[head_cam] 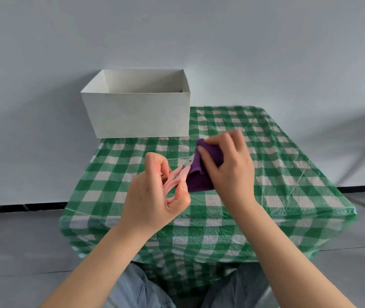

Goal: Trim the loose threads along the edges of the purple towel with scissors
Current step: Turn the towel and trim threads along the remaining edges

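The purple towel (199,174) is bunched up and held just above the middle of the table. My right hand (230,165) grips it from the right, fingers pinching its upper fold. My left hand (152,196) holds small pink-handled scissors (180,174), fingers through the handles. The short metal blades point up and right and meet the towel's left edge. Most of the towel is hidden behind my right hand.
A green-and-white checked cloth covers the small table (277,174). An open white cardboard box (137,114) stands at the back left corner, overhanging the table. A pale wall is behind. My knees in blue trousers are under the near edge.
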Action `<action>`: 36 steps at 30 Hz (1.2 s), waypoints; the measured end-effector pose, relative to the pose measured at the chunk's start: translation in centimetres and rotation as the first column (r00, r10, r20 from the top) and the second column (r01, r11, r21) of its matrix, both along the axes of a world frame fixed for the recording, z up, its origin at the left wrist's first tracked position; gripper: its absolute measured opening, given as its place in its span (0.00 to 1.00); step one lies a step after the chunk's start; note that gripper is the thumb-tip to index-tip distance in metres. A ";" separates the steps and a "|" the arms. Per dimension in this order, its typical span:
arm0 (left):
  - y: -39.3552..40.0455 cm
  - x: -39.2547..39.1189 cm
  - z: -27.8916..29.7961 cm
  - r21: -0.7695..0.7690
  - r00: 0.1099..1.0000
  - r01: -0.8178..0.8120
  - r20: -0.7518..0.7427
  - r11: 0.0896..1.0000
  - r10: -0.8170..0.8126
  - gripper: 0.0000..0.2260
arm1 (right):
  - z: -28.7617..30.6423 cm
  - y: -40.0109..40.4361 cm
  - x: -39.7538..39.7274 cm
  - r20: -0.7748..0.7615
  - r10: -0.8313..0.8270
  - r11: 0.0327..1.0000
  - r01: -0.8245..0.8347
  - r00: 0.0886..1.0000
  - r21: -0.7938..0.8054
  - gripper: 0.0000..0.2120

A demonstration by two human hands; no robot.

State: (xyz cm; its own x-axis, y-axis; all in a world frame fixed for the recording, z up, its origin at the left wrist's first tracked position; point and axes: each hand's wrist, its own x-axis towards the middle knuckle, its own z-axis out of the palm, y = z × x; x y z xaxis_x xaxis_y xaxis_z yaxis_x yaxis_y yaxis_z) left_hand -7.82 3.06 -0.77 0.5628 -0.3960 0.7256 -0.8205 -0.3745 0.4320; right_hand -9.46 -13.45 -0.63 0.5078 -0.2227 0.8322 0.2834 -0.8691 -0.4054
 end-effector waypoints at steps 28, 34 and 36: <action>-1.4 -0.1 0.4 -0.043 0.998 0.017 -0.055 0.999 -0.019 0.07 | 0.4 0.1 0.0 -0.033 -0.053 0.994 0.056 0.998 0.098 0.09; -0.3 0.4 0.3 -0.052 0.994 0.046 -0.096 0.998 -0.051 0.08 | 1.0 -0.5 0.1 -0.079 -0.073 0.997 0.073 0.994 -0.009 0.09; 0.3 0.7 -0.2 -0.098 0.979 0.093 -0.173 0.991 -0.109 0.08 | 1.2 -1.9 0.8 -0.130 -0.157 0.987 0.159 0.979 0.007 0.09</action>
State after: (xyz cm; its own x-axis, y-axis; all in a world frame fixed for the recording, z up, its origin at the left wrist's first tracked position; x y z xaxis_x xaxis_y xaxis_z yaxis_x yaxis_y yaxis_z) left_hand -7.08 3.36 -0.98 0.6463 -0.3956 0.6525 -0.7592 -0.2474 0.6020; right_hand -8.70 -15.39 0.55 0.5676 -0.3225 0.7575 0.0878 -0.8912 -0.4451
